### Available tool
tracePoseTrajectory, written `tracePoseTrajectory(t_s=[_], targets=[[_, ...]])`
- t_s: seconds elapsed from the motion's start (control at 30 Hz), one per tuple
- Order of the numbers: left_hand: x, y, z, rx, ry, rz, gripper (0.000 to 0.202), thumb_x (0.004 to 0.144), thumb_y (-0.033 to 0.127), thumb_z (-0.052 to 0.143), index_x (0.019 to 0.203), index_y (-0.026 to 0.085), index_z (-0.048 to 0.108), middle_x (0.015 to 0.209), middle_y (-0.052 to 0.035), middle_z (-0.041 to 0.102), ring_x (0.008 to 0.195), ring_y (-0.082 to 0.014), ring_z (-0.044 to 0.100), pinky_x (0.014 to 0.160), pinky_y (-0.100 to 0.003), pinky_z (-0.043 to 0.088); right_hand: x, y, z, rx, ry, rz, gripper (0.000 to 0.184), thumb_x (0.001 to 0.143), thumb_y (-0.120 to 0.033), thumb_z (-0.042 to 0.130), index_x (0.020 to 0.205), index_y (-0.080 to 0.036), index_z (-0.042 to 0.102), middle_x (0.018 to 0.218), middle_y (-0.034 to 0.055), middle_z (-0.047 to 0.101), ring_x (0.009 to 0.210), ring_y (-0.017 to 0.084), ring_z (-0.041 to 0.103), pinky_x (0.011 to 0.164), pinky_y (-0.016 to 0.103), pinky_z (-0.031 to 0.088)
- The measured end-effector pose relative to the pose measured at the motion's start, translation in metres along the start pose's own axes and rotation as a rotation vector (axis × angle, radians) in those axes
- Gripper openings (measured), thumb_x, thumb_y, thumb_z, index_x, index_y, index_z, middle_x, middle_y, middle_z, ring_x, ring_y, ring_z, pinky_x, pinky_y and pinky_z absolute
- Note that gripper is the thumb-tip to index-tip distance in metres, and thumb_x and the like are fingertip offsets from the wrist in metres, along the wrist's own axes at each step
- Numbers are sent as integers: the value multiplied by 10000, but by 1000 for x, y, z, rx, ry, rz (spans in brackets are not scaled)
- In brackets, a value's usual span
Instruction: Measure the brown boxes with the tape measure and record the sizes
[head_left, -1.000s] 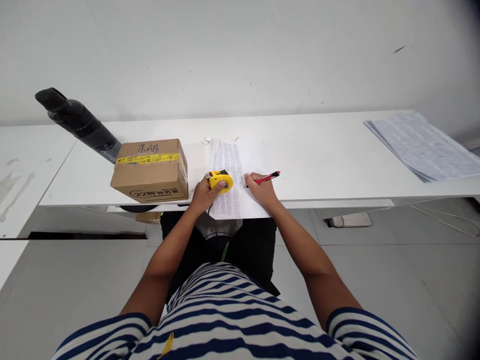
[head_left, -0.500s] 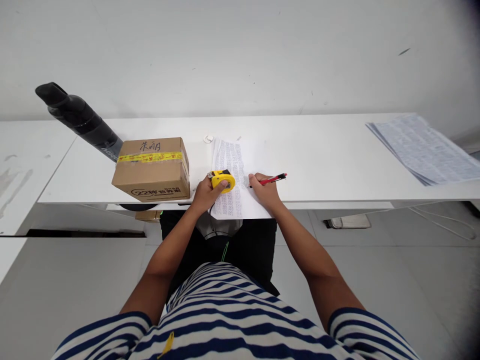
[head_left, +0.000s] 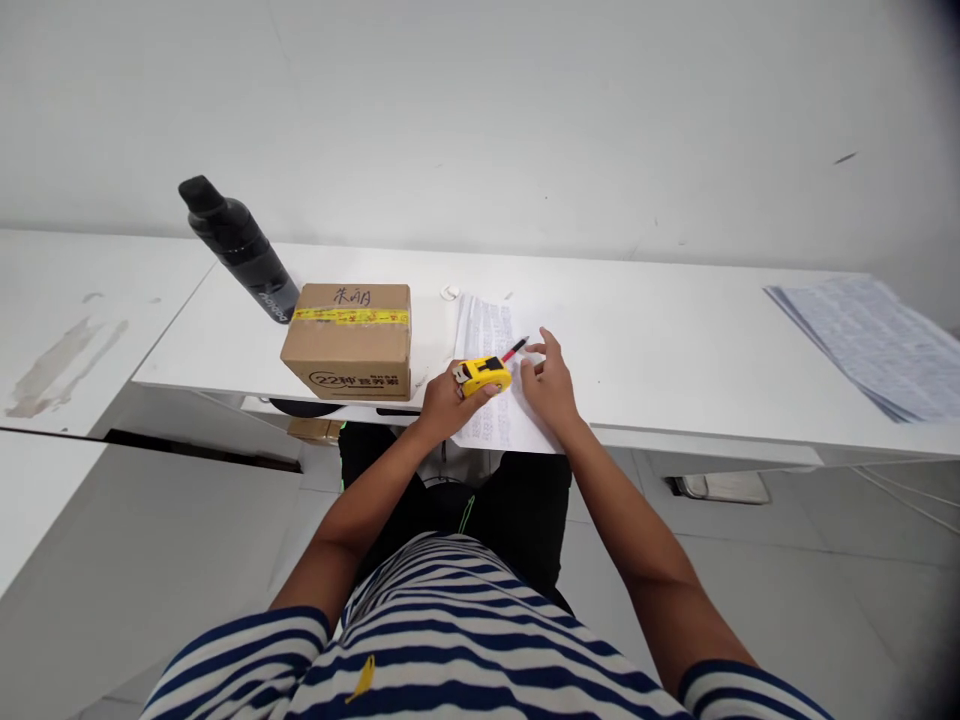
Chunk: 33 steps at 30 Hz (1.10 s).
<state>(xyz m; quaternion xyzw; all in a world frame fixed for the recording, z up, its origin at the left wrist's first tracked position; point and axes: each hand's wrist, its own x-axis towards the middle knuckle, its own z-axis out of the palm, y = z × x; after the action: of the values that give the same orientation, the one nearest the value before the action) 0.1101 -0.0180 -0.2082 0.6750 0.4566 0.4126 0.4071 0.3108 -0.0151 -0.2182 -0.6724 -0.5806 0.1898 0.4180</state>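
My left hand is closed round a yellow tape measure, held over the left part of a printed paper sheet at the front edge of the white table. My right hand rests on the sheet just right of the tape measure, its fingers stretched out and apart. A red pen lies on the sheet between the tape measure and my right fingertips; it looks loose from the hand. A taped cardboard box with handwriting on top stands left of my left hand.
A black bottle leans behind the box at the back left. A small white round object lies behind the sheet. A stack of printed papers sits at the table's far right. A second white surface adjoins on the left.
My right hand has let its grip on the red pen go and spread its fingers; the pen now lies nearer the tape measure. The camera view has shifted left.
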Motion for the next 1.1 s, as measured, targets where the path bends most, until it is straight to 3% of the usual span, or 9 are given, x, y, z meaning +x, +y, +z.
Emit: tracePoseTrajectory(t_s=[0.1,0.23,0.3,0.47,0.53,0.63,0.83,0.93,1.1], targets=[[-18,15,-12,-77,57,133,671,743,757,652,1116,200,628,1085,-117,724,1004,-271,692,901,-406,541,-23,-29,-9,333,-157,-144,568,976,-604,405,1404,-235,459,1250,123,655,832,195,657,799,393,562],[-36,33,-34,-79,101,275,734,673,836,632,1095,236,638,1096,-119,717,1077,-295,657,1056,-490,471,-61,-72,-9,595,-480,-379,817,881,-817,357,1511,-298,322,1446,132,529,1262,272,586,986,431,544],[-41,40,-44,-54,111,339,769,661,883,572,1089,248,640,1098,-119,704,1106,-303,633,1104,-507,430,-74,-89,-1,617,-450,-439,795,873,-774,472,1501,-319,296,1489,127,470,1341,271,530,1037,437,527],[-61,58,-73,-21,174,425,913,822,849,83,1266,235,591,1240,-163,582,1265,-297,501,1137,-485,385,-81,-114,15,604,-297,-548,512,908,-523,648,1285,-321,367,1334,131,592,1233,268,627,933,482,595],[-69,66,-89,14,185,333,746,894,786,223,1218,238,612,1198,-142,574,1213,-276,520,1088,-453,419,-78,-118,12,553,-212,-637,549,866,-454,728,1271,-331,379,1300,132,622,1207,280,645,908,499,608],[-77,75,-113,-36,121,121,388,934,600,511,952,235,641,1007,-77,606,972,-214,587,904,-363,490,-74,-123,3,395,-99,-753,619,816,-341,793,1316,-366,428,1274,112,655,1164,283,666,895,499,615],[-74,72,-148,-172,-118,-41,369,856,526,659,691,211,560,735,-20,550,676,-156,511,651,-304,439,-70,-132,-8,186,-122,-882,665,824,-335,784,1402,-347,457,1167,99,721,1020,271,719,804,425,630],[-67,66,-175,-230,-7,-43,393,807,509,702,618,206,536,665,-12,521,595,-136,476,572,-288,396,-60,-126,-13,165,-73,-816,632,810,-400,796,1371,-323,515,1098,83,735,960,263,719,785,402,620],[-29,49,-245,-275,292,-92,294,793,416,683,631,209,552,598,2,461,545,-127,456,593,-298,436,-16,-97,-26,139,9,-551,652,828,-499,743,1411,-288,540,1207,102,690,795,218,677,638,373,582]])
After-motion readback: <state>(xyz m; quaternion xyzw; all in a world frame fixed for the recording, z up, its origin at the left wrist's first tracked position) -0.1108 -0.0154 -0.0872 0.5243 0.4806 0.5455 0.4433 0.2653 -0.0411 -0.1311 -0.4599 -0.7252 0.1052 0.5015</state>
